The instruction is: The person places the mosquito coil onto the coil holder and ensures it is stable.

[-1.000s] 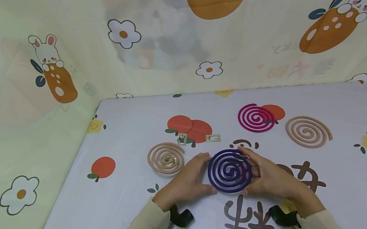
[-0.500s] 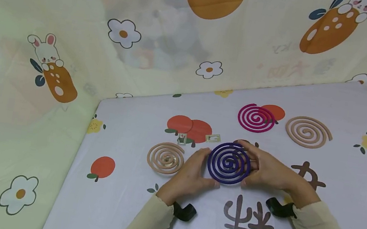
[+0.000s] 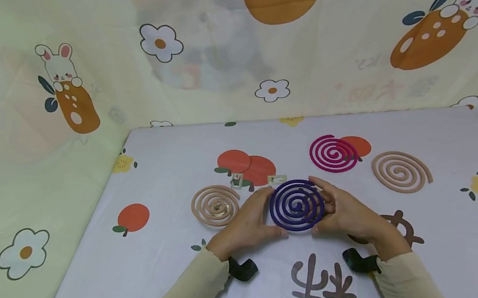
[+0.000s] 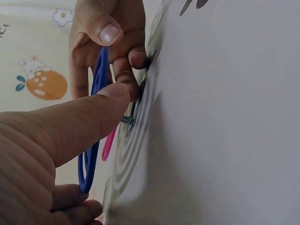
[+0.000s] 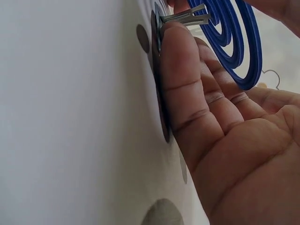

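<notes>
A dark blue mosquito coil [image 3: 298, 206] is between both hands in the head view, raised above the table. My left hand [image 3: 251, 223] holds its left edge, the thumb in front and other fingers behind it in the left wrist view. My right hand [image 3: 347, 215] is at its right edge, its thumb against the rim and fingers reaching beneath. A metal stand [image 5: 190, 18] rises under the coil in the right wrist view, right fingertips beside it. Its flat base is near the tablecloth; whether they touch is hard to tell.
A tan coil [image 3: 216, 206] on a stand is left of my left hand. Farther back lie a magenta coil [image 3: 333, 154] and another tan coil [image 3: 401, 172]. Two small metal stands [image 3: 237, 180] lie flat beyond the hands. A patterned sheet [image 3: 217, 48] hangs behind the table [image 3: 154, 280].
Both hands and the blue mosquito coil have moved a little farther from me and slightly left. The other coils have stayed in place.
</notes>
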The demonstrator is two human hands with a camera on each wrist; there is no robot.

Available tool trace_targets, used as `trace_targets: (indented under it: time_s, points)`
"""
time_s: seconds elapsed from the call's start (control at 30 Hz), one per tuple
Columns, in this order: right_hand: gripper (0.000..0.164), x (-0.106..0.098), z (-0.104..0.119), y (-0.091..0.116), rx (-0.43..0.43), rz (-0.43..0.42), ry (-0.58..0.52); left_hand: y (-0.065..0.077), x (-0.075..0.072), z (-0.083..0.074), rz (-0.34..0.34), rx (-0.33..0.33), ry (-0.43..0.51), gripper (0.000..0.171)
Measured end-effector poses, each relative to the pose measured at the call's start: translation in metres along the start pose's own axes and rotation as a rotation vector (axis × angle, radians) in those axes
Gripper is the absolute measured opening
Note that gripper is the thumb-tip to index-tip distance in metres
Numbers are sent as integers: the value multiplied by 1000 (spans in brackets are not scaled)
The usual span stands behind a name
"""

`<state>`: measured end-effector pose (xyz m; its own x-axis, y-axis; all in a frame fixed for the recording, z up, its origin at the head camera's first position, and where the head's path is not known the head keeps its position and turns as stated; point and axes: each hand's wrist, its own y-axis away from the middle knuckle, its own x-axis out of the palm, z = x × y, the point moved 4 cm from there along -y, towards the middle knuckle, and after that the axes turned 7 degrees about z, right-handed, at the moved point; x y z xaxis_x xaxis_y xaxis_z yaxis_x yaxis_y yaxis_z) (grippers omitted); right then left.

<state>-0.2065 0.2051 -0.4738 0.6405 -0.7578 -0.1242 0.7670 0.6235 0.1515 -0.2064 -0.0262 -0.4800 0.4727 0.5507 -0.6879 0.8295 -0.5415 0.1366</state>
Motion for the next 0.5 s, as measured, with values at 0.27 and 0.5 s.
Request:
trace_targets:
  time_s: [0.27, 0.5]
  points:
    - [121, -4, 1, -5, -20, 8, -26, -3, -2, -1, -5, -3, 22, 99]
    - [122, -7, 1, -8, -8, 4, -58, -4, -2, 0, -13, -6, 30, 98]
